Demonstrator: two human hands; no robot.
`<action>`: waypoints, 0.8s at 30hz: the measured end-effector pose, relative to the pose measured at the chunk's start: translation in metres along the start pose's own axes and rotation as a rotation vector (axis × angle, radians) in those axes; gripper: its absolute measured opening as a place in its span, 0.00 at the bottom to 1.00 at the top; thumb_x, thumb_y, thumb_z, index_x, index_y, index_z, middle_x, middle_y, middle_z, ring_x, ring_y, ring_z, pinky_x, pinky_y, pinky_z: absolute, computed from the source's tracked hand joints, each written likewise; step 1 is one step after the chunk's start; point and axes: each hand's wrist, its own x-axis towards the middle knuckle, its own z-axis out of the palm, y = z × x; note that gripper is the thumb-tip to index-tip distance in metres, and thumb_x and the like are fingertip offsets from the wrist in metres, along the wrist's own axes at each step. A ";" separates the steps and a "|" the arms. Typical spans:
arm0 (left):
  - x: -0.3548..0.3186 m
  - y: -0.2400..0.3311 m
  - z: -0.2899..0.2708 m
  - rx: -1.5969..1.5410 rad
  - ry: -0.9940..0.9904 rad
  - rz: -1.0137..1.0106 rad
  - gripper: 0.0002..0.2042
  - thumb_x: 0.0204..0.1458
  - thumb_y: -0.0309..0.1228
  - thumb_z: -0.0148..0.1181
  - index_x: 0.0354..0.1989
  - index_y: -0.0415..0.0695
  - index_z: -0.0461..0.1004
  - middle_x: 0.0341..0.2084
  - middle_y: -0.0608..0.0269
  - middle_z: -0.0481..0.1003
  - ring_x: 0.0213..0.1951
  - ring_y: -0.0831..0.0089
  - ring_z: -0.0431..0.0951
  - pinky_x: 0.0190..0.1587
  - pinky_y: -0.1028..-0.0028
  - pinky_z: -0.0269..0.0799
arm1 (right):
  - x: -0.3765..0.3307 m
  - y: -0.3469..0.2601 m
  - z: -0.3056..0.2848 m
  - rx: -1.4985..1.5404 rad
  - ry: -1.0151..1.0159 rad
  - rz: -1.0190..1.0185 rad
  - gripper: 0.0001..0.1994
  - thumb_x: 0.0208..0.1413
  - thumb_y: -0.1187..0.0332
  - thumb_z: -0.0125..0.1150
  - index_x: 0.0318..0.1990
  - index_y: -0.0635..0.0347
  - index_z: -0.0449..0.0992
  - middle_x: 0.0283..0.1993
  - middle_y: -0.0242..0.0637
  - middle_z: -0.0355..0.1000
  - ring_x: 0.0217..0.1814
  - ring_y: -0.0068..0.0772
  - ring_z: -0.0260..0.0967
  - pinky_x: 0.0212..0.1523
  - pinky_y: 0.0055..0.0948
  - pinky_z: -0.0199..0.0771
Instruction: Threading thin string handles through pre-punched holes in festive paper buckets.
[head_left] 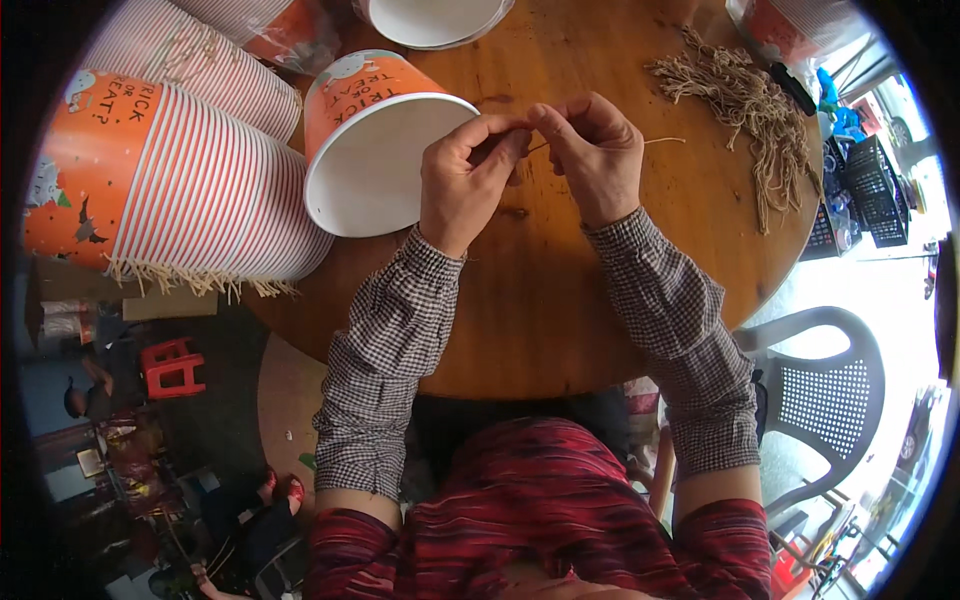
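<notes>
Over the wooden table, my left hand point(463, 185) and my right hand point(598, 165) are pinched close together on a thin tan cord point(664, 139). A short piece of the cord shows between the fingertips, and one end sticks out to the right past my right hand. Just left of my left hand, an orange paper bucket point(375, 165) lies tipped on its side, its white inside toward me. To its left lies a long stack of nested paper buckets point(205, 180), with tan cord ends hanging along its near side. The fingertips hide exactly how the cord is gripped.
A loose heap of tan cords point(745, 110) lies at the table's right. More bucket stacks point(190, 65) fill the far left, and a white-lined bucket point(435, 15) stands at the far edge. A grey plastic chair point(825, 400) is at right; a red stool point(172, 368) is on the floor at left.
</notes>
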 end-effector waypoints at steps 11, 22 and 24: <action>0.028 -0.022 0.005 0.230 0.001 0.427 0.05 0.50 0.23 0.62 0.35 0.38 0.77 0.25 0.63 0.78 0.26 0.78 0.77 0.29 0.79 0.73 | 0.017 0.007 -0.009 -0.058 0.025 -0.049 0.09 0.52 0.70 0.65 0.25 0.63 0.72 0.21 0.24 0.69 0.23 0.10 0.61 0.23 0.14 0.62; 0.019 -0.008 -0.014 -0.116 0.089 0.026 0.05 0.55 0.26 0.58 0.35 0.37 0.75 0.23 0.68 0.74 0.20 0.85 0.69 0.23 0.84 0.65 | 0.003 -0.022 -0.007 -0.693 -0.195 -0.463 0.06 0.49 0.72 0.62 0.35 0.60 0.75 0.29 0.38 0.69 0.30 0.38 0.70 0.32 0.29 0.72; 0.016 -0.006 -0.014 -0.009 0.069 0.143 0.04 0.54 0.24 0.58 0.35 0.38 0.75 0.23 0.68 0.74 0.21 0.83 0.70 0.23 0.83 0.66 | 0.000 -0.027 -0.005 -0.690 -0.196 -0.540 0.06 0.49 0.72 0.62 0.35 0.60 0.76 0.30 0.37 0.68 0.31 0.37 0.69 0.32 0.29 0.72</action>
